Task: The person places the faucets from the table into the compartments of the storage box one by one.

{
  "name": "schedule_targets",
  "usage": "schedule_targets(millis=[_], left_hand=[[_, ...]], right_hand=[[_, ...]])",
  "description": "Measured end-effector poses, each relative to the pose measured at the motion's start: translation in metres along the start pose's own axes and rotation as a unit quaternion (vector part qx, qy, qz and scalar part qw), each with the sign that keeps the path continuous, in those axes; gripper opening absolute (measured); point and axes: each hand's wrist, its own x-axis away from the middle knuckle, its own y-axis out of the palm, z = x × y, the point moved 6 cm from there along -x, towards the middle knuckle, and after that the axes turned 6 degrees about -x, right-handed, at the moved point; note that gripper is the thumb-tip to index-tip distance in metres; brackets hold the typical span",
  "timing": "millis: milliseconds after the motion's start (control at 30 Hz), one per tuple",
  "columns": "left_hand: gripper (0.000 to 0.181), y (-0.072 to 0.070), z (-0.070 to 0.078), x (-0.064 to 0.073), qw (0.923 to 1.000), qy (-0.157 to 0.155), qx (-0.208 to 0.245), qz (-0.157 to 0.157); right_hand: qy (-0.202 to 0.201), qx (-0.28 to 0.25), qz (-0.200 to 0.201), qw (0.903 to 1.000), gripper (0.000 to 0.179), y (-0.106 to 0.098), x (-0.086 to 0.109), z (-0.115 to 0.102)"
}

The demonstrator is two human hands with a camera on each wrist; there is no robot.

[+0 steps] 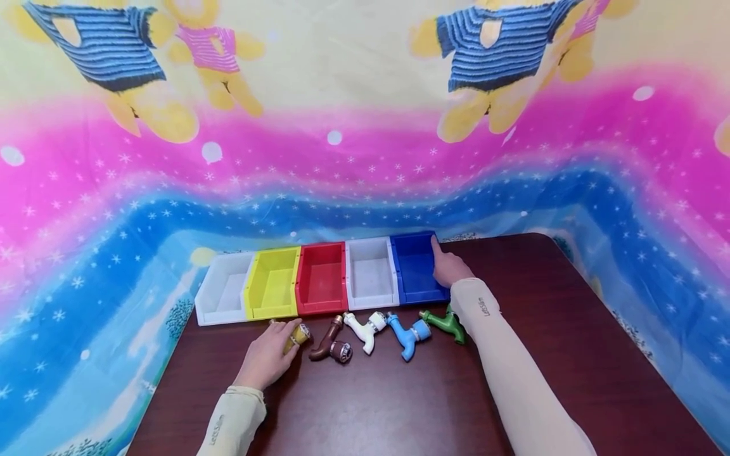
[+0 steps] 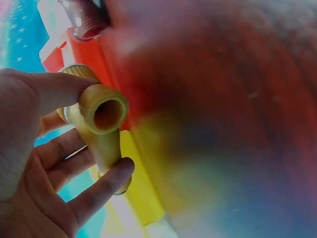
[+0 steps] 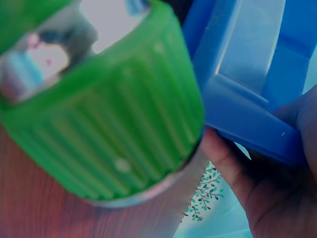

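Note:
In the head view my left hand (image 1: 265, 358) grips a yellow tap (image 1: 298, 335) in front of the yellow bin (image 1: 272, 310). The left wrist view shows thumb and fingers around the yellow tap (image 2: 104, 141), its round open end facing the camera. My right hand (image 1: 450, 269) holds the right side wall of the blue bin (image 1: 422, 269), seen closer in the right wrist view as a blue bin (image 3: 247, 106) between thumb and fingers. A green tap (image 1: 447, 324) lies below that hand, partly hidden by the sleeve; its ribbed green handle (image 3: 114, 119) fills the right wrist view's left.
Left of the blue bin stand a white bin (image 1: 372, 303), a red bin (image 1: 321, 307) and another white bin (image 1: 219, 316) beyond the yellow one. A brown tap (image 1: 327, 345), a white tap (image 1: 365, 329) and a light blue tap (image 1: 407, 335) lie on the dark table (image 1: 399, 405).

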Motion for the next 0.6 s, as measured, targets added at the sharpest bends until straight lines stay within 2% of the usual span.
schedule_targets(millis=[367, 600], left_hand=[[0.062, -0.033, -0.014, -0.014, 0.9997, -0.021, -0.009, 0.007], [0.061, -0.049, -0.021, -0.026, 0.9995, -0.017, -0.019, 0.016]], right_hand=[[0.005, 0.007, 0.003, 1.0, 0.09, 0.002, -0.005, 0.004], [0.0, 0.007, 0.006, 1.0, 0.091, 0.003, -0.002, 0.002]])
